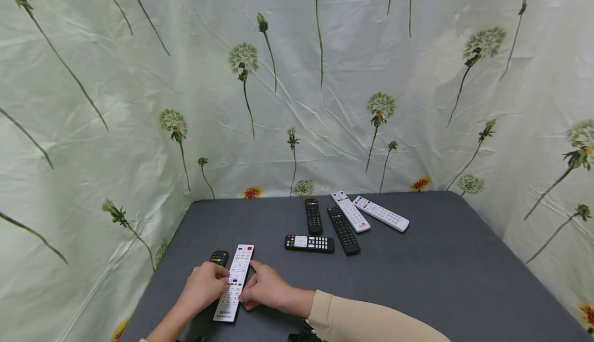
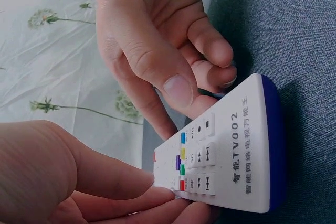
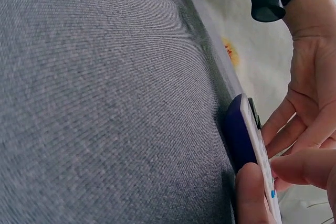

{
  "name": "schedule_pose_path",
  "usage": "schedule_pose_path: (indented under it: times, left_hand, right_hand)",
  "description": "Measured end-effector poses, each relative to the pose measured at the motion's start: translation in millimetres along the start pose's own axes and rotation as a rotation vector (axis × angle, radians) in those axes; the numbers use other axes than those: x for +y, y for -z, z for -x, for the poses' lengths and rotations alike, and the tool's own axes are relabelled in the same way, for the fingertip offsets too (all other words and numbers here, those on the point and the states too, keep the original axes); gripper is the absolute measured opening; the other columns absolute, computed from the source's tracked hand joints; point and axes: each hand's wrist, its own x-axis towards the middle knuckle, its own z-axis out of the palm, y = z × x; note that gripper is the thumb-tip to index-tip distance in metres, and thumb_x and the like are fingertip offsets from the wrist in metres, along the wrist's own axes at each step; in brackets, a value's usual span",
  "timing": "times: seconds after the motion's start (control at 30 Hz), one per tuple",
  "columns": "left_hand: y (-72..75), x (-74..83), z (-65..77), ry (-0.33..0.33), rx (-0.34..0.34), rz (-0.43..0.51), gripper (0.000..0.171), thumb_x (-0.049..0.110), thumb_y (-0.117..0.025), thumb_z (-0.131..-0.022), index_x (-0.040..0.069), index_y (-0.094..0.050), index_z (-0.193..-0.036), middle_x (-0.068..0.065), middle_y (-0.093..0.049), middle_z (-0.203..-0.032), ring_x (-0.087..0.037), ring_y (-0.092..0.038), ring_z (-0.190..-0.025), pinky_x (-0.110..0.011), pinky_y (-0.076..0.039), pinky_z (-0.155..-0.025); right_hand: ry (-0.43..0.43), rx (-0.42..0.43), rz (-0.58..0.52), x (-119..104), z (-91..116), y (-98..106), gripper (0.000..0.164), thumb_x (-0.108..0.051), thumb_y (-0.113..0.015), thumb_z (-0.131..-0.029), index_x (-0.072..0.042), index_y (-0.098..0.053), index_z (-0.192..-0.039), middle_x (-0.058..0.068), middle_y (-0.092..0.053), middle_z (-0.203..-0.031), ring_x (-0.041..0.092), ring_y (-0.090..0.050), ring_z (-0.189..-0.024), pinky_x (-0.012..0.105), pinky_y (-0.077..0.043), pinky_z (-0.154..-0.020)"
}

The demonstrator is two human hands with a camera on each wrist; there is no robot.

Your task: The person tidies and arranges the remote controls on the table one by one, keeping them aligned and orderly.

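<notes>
The white remote (image 1: pixel 236 281), blue-sided, lies between left grip (image 1: pixel 206 283) and right grip (image 1: pixel 266 287). The left pinches its edge and partly hides a black remote (image 1: pixel 219 257); the right, fingers bent, touches the opposite edge, its hold unclear.

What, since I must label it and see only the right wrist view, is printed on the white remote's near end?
Observer: The left wrist view shows "TV002" among Chinese characters on the white remote.
Operator: Anything farther out on the table?
Observer: Yes, in the head view: three black remotes and two white ones.
Operator: Any coloured button at my remote's far end?
Observer: Yes, the head view shows a red button at its far right corner.
</notes>
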Motion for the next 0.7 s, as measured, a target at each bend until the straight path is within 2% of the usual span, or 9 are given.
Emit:
schedule_pose_path:
  times: [0.17,0.4,0.6,0.7]
  left_hand:
    - [-0.3,-0.5,-0.7,-0.002,-0.001,-0.005,0.014,0.0,-0.067,-0.084,-0.003,-0.077,-0.093,-0.005,-0.068,-0.077,-0.015,-0.057,-0.06,-0.029,-0.047,-0.049]
    - [2.6,-1.7,0.9,0.008,-0.017,0.044,0.014,-0.002,-0.067,-0.083,-0.005,-0.075,-0.094,-0.006,-0.071,-0.077,-0.014,-0.062,-0.058,-0.031,-0.053,-0.051]
    - [8.2,0.5,-2.0,-0.045,0.066,-0.029,0.015,0.002,-0.071,-0.081,-0.001,-0.077,-0.095,-0.005,-0.073,-0.081,-0.019,-0.067,-0.074,-0.042,-0.054,-0.063]
    - [9.6,5.1,-4.9,-0.066,0.106,-0.027,0.018,0.005,-0.071,-0.082,0.001,-0.077,-0.099,-0.005,-0.074,-0.086,-0.023,-0.069,-0.082,-0.047,-0.054,-0.069]
  right_hand:
    - [0.016,0.002,-0.005,-0.2,-0.1,-0.4,0.087,0.013,-0.074,-0.076,0.011,-0.029,-0.15,0.008,-0.07,-0.072,0.018,-0.066,-0.056,0.035,-0.059,-0.053]
    - [0.004,-0.008,-0.017,-0.6,0.9,1.5,0.084,0.012,-0.073,-0.078,0.009,-0.03,-0.15,0.009,-0.07,-0.074,0.018,-0.066,-0.057,0.035,-0.06,-0.054]
    - [0.017,-0.037,-0.051,-6.0,5.0,11.4,0.076,0.009,-0.071,-0.082,0.007,-0.034,-0.149,0.011,-0.07,-0.078,0.022,-0.069,-0.064,0.039,-0.061,-0.059]
    - [0.038,-0.057,-0.019,-11.6,5.8,20.5,0.067,0.006,-0.069,-0.086,0.005,-0.04,-0.147,0.01,-0.071,-0.081,0.022,-0.069,-0.068,0.039,-0.061,-0.061]
